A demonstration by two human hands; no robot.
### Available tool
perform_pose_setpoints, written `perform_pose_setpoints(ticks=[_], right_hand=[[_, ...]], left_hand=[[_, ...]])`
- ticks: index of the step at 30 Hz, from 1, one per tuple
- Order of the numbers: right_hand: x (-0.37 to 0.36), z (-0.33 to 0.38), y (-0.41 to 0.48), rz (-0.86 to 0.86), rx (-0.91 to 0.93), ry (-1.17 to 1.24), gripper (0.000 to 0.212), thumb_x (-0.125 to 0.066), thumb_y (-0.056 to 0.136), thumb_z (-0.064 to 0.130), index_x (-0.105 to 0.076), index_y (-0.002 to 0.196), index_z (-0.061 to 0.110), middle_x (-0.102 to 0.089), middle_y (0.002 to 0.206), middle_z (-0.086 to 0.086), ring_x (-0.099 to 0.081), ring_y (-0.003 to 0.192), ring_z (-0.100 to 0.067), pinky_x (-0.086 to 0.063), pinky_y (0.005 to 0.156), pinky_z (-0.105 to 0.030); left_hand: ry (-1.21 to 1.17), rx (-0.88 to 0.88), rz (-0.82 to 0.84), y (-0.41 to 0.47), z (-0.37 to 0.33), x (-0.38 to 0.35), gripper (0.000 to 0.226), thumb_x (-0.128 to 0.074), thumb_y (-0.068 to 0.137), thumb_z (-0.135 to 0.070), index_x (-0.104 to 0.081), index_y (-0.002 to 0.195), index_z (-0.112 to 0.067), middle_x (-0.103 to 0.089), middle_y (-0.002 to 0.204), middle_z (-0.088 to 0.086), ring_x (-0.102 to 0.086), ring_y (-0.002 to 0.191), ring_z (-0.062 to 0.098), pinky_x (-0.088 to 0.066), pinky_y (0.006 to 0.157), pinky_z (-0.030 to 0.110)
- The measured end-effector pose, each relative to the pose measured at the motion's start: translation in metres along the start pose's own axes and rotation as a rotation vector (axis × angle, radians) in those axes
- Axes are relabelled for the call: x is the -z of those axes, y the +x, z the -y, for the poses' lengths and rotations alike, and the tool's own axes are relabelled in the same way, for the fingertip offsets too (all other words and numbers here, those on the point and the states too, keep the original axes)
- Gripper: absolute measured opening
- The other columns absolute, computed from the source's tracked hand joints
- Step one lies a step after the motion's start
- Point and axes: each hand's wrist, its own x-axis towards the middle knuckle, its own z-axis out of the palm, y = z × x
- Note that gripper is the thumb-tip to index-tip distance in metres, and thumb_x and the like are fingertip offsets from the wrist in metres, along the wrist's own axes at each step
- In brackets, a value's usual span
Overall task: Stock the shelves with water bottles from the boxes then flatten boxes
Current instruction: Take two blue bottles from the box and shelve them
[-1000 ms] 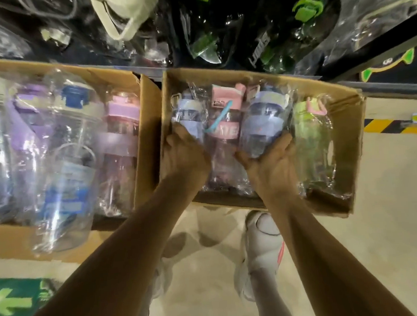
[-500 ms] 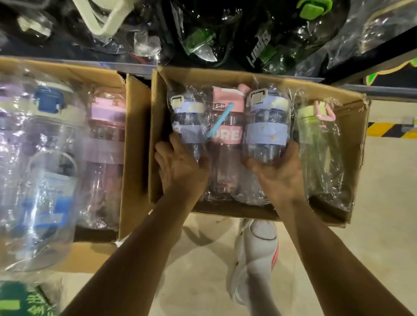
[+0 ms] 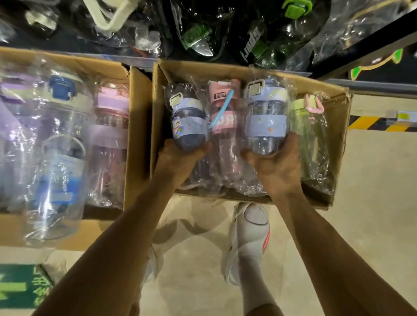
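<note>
Two cardboard boxes: right box (image 3: 332, 137) holds four wrapped bottles. Left hand (image 3: 179, 164) clamped on cartoon bottle (image 3: 189, 125), right hand (image 3: 275, 168) on lavender bottle (image 3: 265, 116); pink (image 3: 225, 123), green (image 3: 310, 133) untouched.

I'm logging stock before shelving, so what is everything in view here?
Right cardboard box: 1, brown, centre-right on the floor.
Blue-lidded bottles: 2, plastic-wrapped, one in the left hand, one in the right, both at the right box.
Pink bottle: 1, with a blue strap, between those two.
Green bottle: 1, pink handle, right end of that box.
Left cardboard box: 1, brown, holding larger wrapped bottles, purple, blue and pink lids; count unclear.
Shelf bottles: several, dark with green lids, wrapped, top.
Floor arrow sign: 1, green, bottom left.
Shoes: white, below the box.
Left hand: gripping.
Right hand: gripping.
</note>
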Motion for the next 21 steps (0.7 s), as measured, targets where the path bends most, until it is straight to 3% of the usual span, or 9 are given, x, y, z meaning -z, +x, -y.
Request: perform_pose_setpoints(ticks=[2,4,5,8,10,12,14,18,21], right_hand=[[0.012,0.007,-0.008,0.010,0.010,0.006,0.082,-0.094,0.072,0.032,-0.042,0.134,0.020,-0.066,0.113,0.011,-0.069,0.095,-0.010,-0.061,0.080,-0.037],[0.021,0.019,-0.018,0.022,0.018,0.006,0.085,-0.094,0.071,0.033,-0.041,0.136,0.022,-0.065,0.118,0.010,-0.070,0.099,-0.013,-0.061,0.082,-0.037],[0.025,0.024,-0.024,0.025,0.019,0.010,0.085,-0.094,0.070,0.034,-0.041,0.135,0.023,-0.065,0.119,0.010,-0.069,0.100,-0.013,-0.061,0.085,-0.040],[0.039,0.044,-0.045,0.040,0.031,0.062,0.087,-0.094,0.061,0.036,-0.045,0.131,0.023,-0.066,0.119,0.011,-0.069,0.103,-0.010,-0.061,0.091,-0.046],[0.050,0.059,-0.061,0.060,0.058,0.072,0.093,-0.093,0.055,0.044,-0.048,0.134,0.025,-0.069,0.120,0.010,-0.071,0.104,-0.011,-0.062,0.088,-0.048],[0.063,0.078,-0.081,0.093,0.091,0.069,0.093,-0.094,0.054,0.047,-0.051,0.134,0.024,-0.072,0.116,0.008,-0.072,0.101,-0.012,-0.062,0.085,-0.048],[0.080,0.103,-0.107,0.101,0.089,0.124,0.081,-0.096,0.060,0.031,-0.052,0.129,0.022,-0.075,0.105,0.010,-0.074,0.093,-0.009,-0.063,0.083,-0.043],[0.127,0.162,-0.168,0.149,0.085,0.198,0.071,-0.093,0.071,0.010,-0.050,0.125,0.027,-0.071,0.094,0.015,-0.069,0.078,0.007,-0.056,0.066,-0.018],[0.167,0.210,-0.215,0.173,0.149,0.208,0.075,-0.093,0.073,0.010,-0.048,0.129,0.030,-0.070,0.097,0.024,-0.068,0.089,0.011,-0.057,0.074,-0.017]], left_hand=[[-0.099,0.033,0.056,-0.014,-0.006,0.011,0.087,-0.092,0.055,-0.067,-0.074,0.121,-0.013,-0.077,0.105,0.003,-0.074,0.094,0.025,-0.061,0.087,0.039],[-0.193,0.032,0.111,-0.028,-0.011,0.024,0.079,-0.093,0.059,-0.055,-0.074,0.122,-0.011,-0.077,0.108,0.003,-0.074,0.098,0.022,-0.059,0.096,0.040],[-0.262,0.001,0.139,-0.039,-0.015,0.031,0.068,-0.093,0.066,-0.044,-0.074,0.121,-0.010,-0.077,0.110,0.004,-0.075,0.096,0.016,-0.059,0.094,0.035],[-0.373,-0.106,0.134,-0.067,-0.020,0.050,0.040,-0.084,0.080,0.004,-0.070,0.117,-0.001,-0.074,0.096,0.004,-0.072,0.071,-0.001,-0.056,0.068,0.016],[-0.404,-0.172,0.109,-0.092,-0.031,0.069,0.042,-0.088,0.073,0.001,-0.071,0.110,-0.009,-0.074,0.093,0.001,-0.074,0.077,0.007,-0.058,0.072,0.028],[-0.461,-0.219,0.142,-0.122,-0.044,0.096,0.058,-0.087,0.070,-0.006,-0.064,0.124,-0.011,-0.073,0.111,0.010,-0.073,0.100,0.024,-0.062,0.083,0.043],[-0.480,-0.257,0.173,-0.158,-0.060,0.124,0.067,-0.086,0.067,-0.021,-0.063,0.128,-0.004,-0.072,0.118,0.018,-0.070,0.108,0.037,-0.058,0.092,0.052],[-0.539,-0.329,0.234,-0.238,-0.089,0.180,0.040,-0.082,0.086,-0.008,-0.064,0.122,-0.007,-0.072,0.109,0.015,-0.072,0.099,0.031,-0.060,0.086,0.043],[-0.533,-0.392,0.222,-0.298,-0.111,0.225,0.052,-0.083,0.078,-0.015,-0.059,0.125,-0.015,-0.075,0.110,0.005,-0.073,0.106,0.023,-0.060,0.090,0.040]])
